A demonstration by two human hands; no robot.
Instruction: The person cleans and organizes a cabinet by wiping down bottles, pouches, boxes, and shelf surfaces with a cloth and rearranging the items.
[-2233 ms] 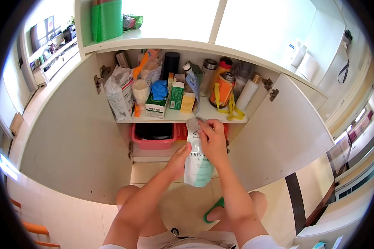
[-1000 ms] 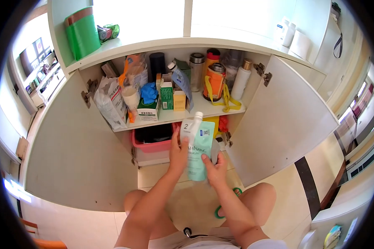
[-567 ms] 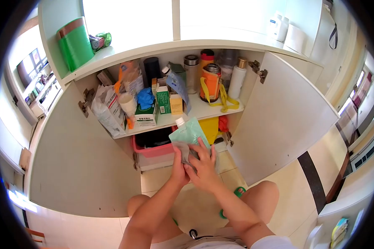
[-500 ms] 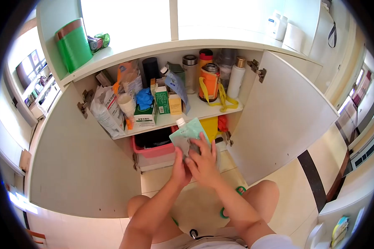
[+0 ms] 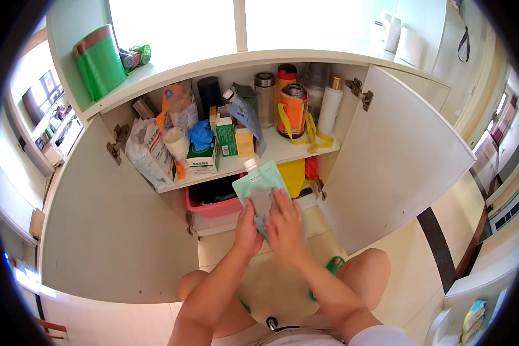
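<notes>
A mint-green pouch (image 5: 259, 183) with a white cap is tilted in front of the cabinet's lower opening. My left hand (image 5: 249, 230) grips its lower left side. On the pouch's face lies my right hand (image 5: 285, 225), slightly blurred, its fingers over a grey patch that I cannot identify. Behind the pouch, the shelf (image 5: 225, 171) holds a green-and-white box (image 5: 203, 161), a blue crumpled item (image 5: 201, 135), a yellow box (image 5: 244, 143) and an orange flask (image 5: 294, 112) with a yellow strap.
Two open cabinet doors flank me, the left door (image 5: 109, 230) and the right door (image 5: 392, 161). Below the shelf sit a pink bin (image 5: 216, 209) and a yellow item (image 5: 293, 176). A green roll (image 5: 101, 66) stands on the counter, with white bottles (image 5: 391, 33) at its right end.
The pouch has gone from upright, with printed lettering facing me, to tilted. Another pouch seen beside it is no longer distinguishable. My right hand has moved onto the pouch's face.
</notes>
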